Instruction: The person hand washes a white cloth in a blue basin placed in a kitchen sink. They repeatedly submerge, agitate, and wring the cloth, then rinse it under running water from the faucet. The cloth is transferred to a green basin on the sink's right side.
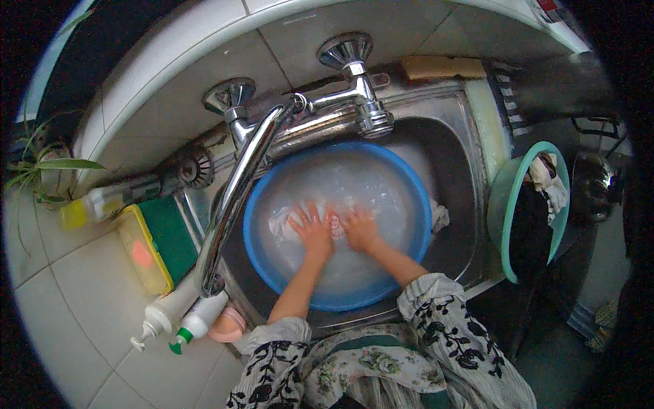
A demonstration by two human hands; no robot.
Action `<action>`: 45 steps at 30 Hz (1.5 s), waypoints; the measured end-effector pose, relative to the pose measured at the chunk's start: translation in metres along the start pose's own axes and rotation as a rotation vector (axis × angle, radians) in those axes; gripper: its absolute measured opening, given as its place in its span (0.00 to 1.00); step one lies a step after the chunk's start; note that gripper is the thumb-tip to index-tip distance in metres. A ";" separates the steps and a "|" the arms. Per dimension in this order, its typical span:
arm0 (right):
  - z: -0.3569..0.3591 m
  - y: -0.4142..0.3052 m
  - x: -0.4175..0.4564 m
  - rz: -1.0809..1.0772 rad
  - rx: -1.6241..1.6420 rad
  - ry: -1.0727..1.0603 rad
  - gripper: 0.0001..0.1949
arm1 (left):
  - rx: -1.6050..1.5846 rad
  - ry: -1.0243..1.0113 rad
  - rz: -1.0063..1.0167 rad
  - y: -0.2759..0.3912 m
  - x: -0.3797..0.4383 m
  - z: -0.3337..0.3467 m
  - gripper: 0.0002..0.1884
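A blue plastic basin sits in a metal sink, holding cloudy, soapy-looking water. Both my hands are in it, side by side near the middle. My left hand lies palm down with its fingers spread over a pale wet cloth. Between my hands shows a small red-and-white patterned piece of cloth. My right hand touches its right side; its fingertips are partly under water, so its grip is unclear. How far the cloths extend below the surface is hidden.
A chrome faucet spout reaches over the basin's left side. Pump bottles, a pink cup and a yellow-rimmed tray stand at the left. At the right is a green tub with clothes. A wet cloth lies beside the basin.
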State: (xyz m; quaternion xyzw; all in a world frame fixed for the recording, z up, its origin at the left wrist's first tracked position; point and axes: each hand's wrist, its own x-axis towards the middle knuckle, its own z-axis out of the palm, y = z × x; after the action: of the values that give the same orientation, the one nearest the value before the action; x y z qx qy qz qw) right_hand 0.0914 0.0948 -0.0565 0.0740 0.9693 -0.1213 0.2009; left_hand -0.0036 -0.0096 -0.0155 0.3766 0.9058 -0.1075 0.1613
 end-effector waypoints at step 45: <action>-0.185 -0.075 -0.082 0.155 2.694 -0.660 0.28 | -2.924 -0.381 0.256 -0.025 -0.050 -0.120 0.25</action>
State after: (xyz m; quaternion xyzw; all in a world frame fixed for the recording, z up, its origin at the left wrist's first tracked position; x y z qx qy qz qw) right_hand 0.0828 0.0640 0.1575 0.2299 0.0084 -0.9526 0.1990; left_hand -0.0137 -0.0217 0.1157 -0.0603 0.1348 0.8471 0.5105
